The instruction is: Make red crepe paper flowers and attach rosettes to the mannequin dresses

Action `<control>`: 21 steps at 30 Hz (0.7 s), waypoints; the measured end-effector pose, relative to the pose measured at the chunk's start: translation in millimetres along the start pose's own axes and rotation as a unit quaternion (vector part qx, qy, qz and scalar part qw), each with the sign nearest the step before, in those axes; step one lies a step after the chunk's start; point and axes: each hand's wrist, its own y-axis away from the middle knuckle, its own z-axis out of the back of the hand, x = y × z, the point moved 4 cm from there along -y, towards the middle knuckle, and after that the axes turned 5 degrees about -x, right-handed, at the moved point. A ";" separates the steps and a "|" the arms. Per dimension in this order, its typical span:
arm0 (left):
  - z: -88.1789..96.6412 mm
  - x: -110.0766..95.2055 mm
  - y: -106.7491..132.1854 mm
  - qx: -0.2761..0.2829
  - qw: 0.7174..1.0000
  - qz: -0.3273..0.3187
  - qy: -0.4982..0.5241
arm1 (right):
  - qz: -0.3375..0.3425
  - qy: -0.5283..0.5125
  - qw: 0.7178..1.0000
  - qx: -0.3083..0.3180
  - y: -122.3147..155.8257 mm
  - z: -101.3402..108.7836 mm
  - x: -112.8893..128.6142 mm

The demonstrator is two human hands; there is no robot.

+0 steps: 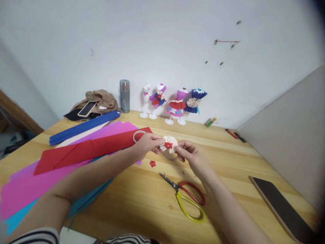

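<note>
A pleated cream-white paper rosette (173, 140) with a small red flower (168, 145) at its centre is held above the table between my two hands. My left hand (150, 142) pinches its left edge. On the right edge, the thumb and fingers of my right hand (189, 151) are closed. Below the rosette shows part of a pale ring (170, 156). A loose red paper flower (152, 163) lies on the table nearby. Scissors (175, 185) with one red and one yellow handle rest closer to me, blades slightly apart. A silvery ring (138, 133) shows at my left wrist.
Red (96, 145), pink (50, 184) and blue (83, 127) paper sheets cover the left side. Several dressed mini mannequins (177, 105) stand along the wall beside a thermos (125, 96). A phone (87, 108) lies by brown cloth (101, 98); a dark tablet-like slab (281, 206) is at right.
</note>
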 end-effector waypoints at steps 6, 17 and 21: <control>-8.8 -5.6 -19.6 0.030 0.999 0.000 0.014 | 0.013 0.040 0.999 -0.019 -19.5 17.1 9.4; -9.7 -18.6 -67.7 0.001 0.998 -0.038 0.042 | 0.069 0.083 0.991 -0.075 -72.4 29.6 11.8; -7.9 -17.1 -66.4 -0.006 0.997 -0.032 0.069 | 0.051 0.053 0.996 -0.054 -74.0 22.7 8.8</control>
